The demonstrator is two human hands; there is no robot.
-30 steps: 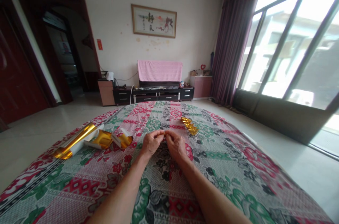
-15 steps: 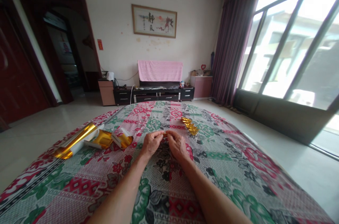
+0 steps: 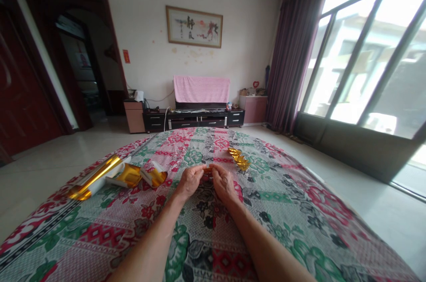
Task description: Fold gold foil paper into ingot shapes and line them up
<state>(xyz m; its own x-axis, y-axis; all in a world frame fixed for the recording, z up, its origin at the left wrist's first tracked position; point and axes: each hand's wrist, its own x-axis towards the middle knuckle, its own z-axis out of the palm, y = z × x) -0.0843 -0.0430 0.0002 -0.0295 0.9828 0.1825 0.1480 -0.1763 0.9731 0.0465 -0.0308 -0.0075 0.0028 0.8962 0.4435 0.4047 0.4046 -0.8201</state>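
Between my two hands is a small piece of gold foil paper (image 3: pixel 207 170), mostly covered by the fingers. My left hand (image 3: pixel 191 181) pinches its left end, and my right hand (image 3: pixel 222 181) grips its right end. Both hands are just above the flowered cloth. Beyond my right hand lies a row of folded gold foil pieces (image 3: pixel 238 159). Off to the left, sheets of gold foil paper with white backs (image 3: pixel 129 175) lie loosely curled beside a longer rolled gold sheet (image 3: pixel 96 178).
A red, green and grey flowered cloth (image 3: pixel 266 237) covers the rounded surface under my hands. Past its far edge stands a low black cabinet (image 3: pixel 199 121) with a pink cloth (image 3: pixel 201 89) over something on it. Tall windows (image 3: pixel 366 60) are on the right.
My fingertips have shifted slightly apart, and more of the gold foil shows between them. The folded pieces and the loose sheets have stayed in place.
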